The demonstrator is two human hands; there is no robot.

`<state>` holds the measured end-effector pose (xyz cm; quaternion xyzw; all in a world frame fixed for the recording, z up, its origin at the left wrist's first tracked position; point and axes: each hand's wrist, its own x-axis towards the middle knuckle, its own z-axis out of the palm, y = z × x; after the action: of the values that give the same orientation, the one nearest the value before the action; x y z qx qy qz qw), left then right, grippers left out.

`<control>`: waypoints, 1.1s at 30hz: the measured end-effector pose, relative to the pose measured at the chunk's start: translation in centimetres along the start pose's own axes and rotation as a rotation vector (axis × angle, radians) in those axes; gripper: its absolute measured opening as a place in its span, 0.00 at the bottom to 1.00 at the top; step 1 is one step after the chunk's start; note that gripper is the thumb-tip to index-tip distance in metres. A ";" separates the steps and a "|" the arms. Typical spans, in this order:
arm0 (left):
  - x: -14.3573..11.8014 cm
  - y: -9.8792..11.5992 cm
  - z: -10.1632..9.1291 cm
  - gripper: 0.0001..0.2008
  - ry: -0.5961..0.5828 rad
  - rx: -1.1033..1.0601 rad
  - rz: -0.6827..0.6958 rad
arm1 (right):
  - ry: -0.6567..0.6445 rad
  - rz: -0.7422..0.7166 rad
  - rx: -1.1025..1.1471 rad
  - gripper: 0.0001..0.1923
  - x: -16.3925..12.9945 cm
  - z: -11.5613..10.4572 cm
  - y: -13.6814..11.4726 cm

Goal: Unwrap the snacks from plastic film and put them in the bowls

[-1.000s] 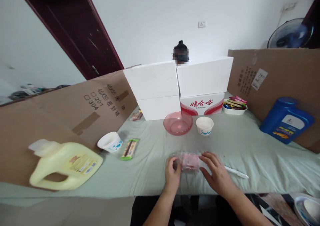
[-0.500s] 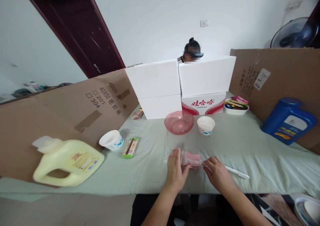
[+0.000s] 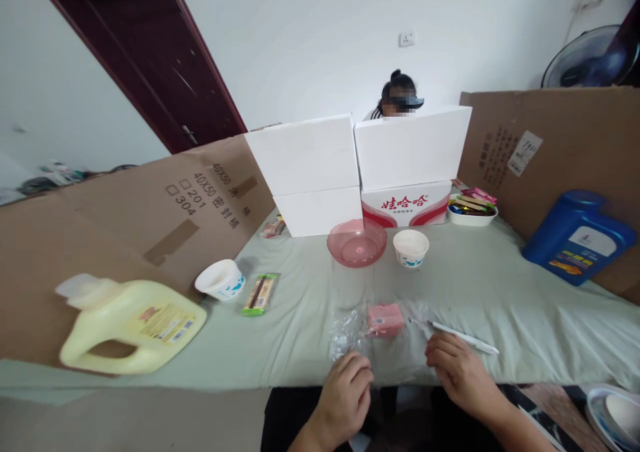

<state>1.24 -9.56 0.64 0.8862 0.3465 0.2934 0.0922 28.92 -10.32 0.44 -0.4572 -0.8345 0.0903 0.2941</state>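
Note:
A small pink block with a pale label lies near the table's front edge, clear plastic film spread around it. My left hand rests at the edge just below the film, its fingers curled together and nothing visible in them. To the right, my right hand lies on the cloth with bent fingers, also without a visible object. Just above it is a slim white pen-like tool, its dark tip pointing toward the block. Both hands are apart from the block.
Behind the block stand a pink clear bowl and a paper cup. Another cup, a wrapped snack and a yellow jug are left. A blue bottle stands right. White boxes and cardboard border the table.
Both hands have let go of the pink block and its film. The left has drawn back toward me to the table edge; the right has moved back and slightly right.

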 end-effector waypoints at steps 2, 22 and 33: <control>-0.4 -0.1 -0.2 0.09 -0.045 -0.014 -0.042 | -0.102 0.057 -0.009 0.12 -0.5 0.0 0.0; 5.0 -4.0 1.6 0.44 -0.078 0.144 -0.407 | 0.054 0.208 0.105 0.46 4.5 4.2 1.4; 6.4 -5.0 0.8 0.21 -0.113 0.093 -0.133 | 0.067 0.157 0.170 0.27 5.3 5.6 2.7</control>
<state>2.63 -1.54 1.09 0.8796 0.4122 0.2200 0.0897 25.46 -3.85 -3.08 -0.4972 -0.7752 0.1679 0.3517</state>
